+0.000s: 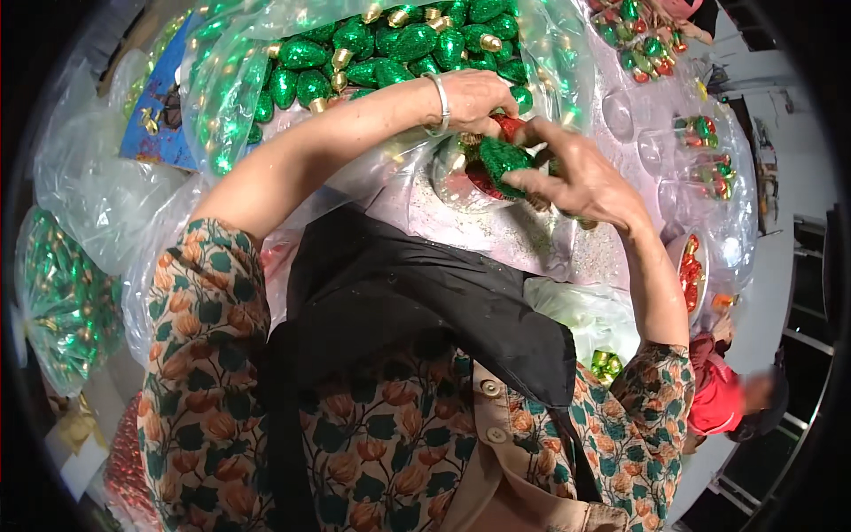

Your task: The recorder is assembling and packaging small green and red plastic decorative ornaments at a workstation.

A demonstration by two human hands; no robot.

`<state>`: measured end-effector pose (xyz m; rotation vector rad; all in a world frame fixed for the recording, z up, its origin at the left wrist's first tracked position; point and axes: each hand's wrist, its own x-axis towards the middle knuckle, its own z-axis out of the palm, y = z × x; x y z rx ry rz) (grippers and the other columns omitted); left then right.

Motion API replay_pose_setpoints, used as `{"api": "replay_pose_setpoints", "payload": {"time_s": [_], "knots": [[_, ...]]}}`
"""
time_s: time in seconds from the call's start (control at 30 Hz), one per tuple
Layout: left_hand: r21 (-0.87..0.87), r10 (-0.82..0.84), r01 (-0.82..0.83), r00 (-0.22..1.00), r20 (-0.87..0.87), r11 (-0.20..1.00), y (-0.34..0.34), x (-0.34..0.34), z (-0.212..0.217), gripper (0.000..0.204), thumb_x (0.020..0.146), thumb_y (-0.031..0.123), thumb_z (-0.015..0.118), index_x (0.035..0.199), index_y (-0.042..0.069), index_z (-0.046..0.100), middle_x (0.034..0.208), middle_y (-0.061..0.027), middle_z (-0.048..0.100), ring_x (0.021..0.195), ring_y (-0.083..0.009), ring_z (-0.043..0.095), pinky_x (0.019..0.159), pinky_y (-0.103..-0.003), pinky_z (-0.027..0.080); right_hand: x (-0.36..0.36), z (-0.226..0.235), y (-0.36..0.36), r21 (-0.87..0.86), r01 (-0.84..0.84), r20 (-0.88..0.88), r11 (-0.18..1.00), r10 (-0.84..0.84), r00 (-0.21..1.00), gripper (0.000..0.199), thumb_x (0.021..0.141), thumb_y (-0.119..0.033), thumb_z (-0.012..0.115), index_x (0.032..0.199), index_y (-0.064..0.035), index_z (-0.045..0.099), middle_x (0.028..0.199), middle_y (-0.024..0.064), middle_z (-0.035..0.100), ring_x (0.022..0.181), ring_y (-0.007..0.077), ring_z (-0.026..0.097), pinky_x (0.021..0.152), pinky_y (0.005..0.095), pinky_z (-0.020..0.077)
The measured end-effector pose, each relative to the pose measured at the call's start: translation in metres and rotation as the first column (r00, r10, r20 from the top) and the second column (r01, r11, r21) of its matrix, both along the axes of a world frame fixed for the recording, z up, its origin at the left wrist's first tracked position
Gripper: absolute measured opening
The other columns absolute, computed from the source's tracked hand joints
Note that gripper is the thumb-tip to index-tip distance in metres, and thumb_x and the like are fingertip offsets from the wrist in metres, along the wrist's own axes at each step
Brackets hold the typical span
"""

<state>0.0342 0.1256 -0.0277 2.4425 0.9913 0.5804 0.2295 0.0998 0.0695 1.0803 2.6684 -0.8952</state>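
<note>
My right hand point(585, 173) is closed round a green glittery bulb-shaped ornament point(505, 164), its fingers and thumb curled inward. Beside it my left hand point(479, 93), with a silver bangle on the wrist, bends down with its fingers closed at a red glittery ornament point(507, 126), partly hidden between the two hands. Under both hands stands a clear round plastic container point(456, 182), with something red showing inside. Gold caps show near the right fingers. Just beyond my left hand lies a heap of green glittery bulb ornaments point(372, 44) with gold caps, in clear plastic.
Glitter is scattered over the pink table cover point(425, 226). Clear containers of red and green ornaments point(700, 131) stand at the right, near a bowl of red ornaments point(690, 275). A bag of green ornaments point(66, 301) is at the left. Another person point(722, 399) is at the right.
</note>
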Motion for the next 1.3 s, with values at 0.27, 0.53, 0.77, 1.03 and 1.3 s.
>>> {"api": "replay_pose_setpoints", "payload": {"time_s": [0.27, 0.53, 0.77, 1.03, 1.3], "knots": [[-0.135, 0.006, -0.007, 1.0, -0.009, 0.991, 0.002, 0.001, 0.005, 0.03, 0.078, 0.015, 0.064, 0.105, 0.002, 0.063, 0.086, -0.0169, 0.065, 0.081, -0.0324, 0.063, 0.073, -0.041, 0.048, -0.005, -0.013, 0.018, 0.233, -0.407, -0.069, 0.883, 0.433, 0.899, 0.04, 0.078, -0.019, 0.068, 0.103, 0.0018, 0.045, 0.076, 0.0221, 0.058, 0.076, 0.0363, 0.06, 0.064, 0.0418, 0.0459], [0.127, 0.161, -0.145, 0.979, -0.128, 0.981, -0.017, 0.012, 0.003, 0.017, 0.069, 0.007, 0.056, 0.084, 0.003, 0.064, 0.081, -0.017, 0.063, 0.082, -0.0345, 0.06, 0.072, -0.044, 0.049, -0.023, -0.036, 0.025, 0.114, -0.478, 0.33, 0.871, 0.42, 0.845, 0.034, 0.073, -0.02, 0.07, 0.093, 0.0021, 0.052, 0.077, 0.0196, 0.062, 0.078, 0.037, 0.061, 0.065, 0.0432, 0.0483], [0.268, 0.24, -0.22, 0.97, -0.041, 0.938, -0.017, 0.013, -0.001, 0.013, 0.064, 0.007, 0.058, 0.076, 0.003, 0.062, 0.09, -0.0183, 0.056, 0.092, -0.0344, 0.055, 0.076, -0.044, 0.048, -0.016, -0.032, 0.036, 0.103, -0.516, 0.218, 0.851, 0.487, 0.846, 0.04, 0.067, -0.01, 0.07, 0.095, 0.0009, 0.044, 0.075, 0.0167, 0.058, 0.077, 0.0375, 0.059, 0.06, 0.0431, 0.0452], [0.39, 0.402, -0.368, 0.916, -0.005, 0.844, -0.018, 0.021, -0.005, 0.013, 0.062, 0.013, 0.061, 0.065, 0.001, 0.06, 0.076, -0.0175, 0.061, 0.074, -0.0311, 0.063, 0.062, -0.041, 0.051, -0.02, -0.023, 0.024, 0.112, -0.358, 0.35, 0.927, 0.301, 0.887, 0.026, 0.07, -0.01, 0.069, 0.083, 0.003, 0.049, 0.071, 0.0203, 0.058, 0.076, 0.038, 0.06, 0.063, 0.0456, 0.0448], [0.304, 0.563, -0.503, 0.812, -0.156, 0.809, -0.038, 0.032, 0.006, 0.021, 0.063, 0.018, 0.065, 0.075, 0.001, 0.064, 0.081, -0.0176, 0.063, 0.072, -0.0305, 0.063, 0.061, -0.041, 0.05, -0.023, -0.026, 0.038, 0.034, -0.422, 0.384, 0.906, 0.378, 0.842, 0.022, 0.069, -0.011, 0.069, 0.077, 0.0022, 0.053, 0.072, 0.0185, 0.06, 0.075, 0.0372, 0.06, 0.065, 0.0444, 0.0458]]}}
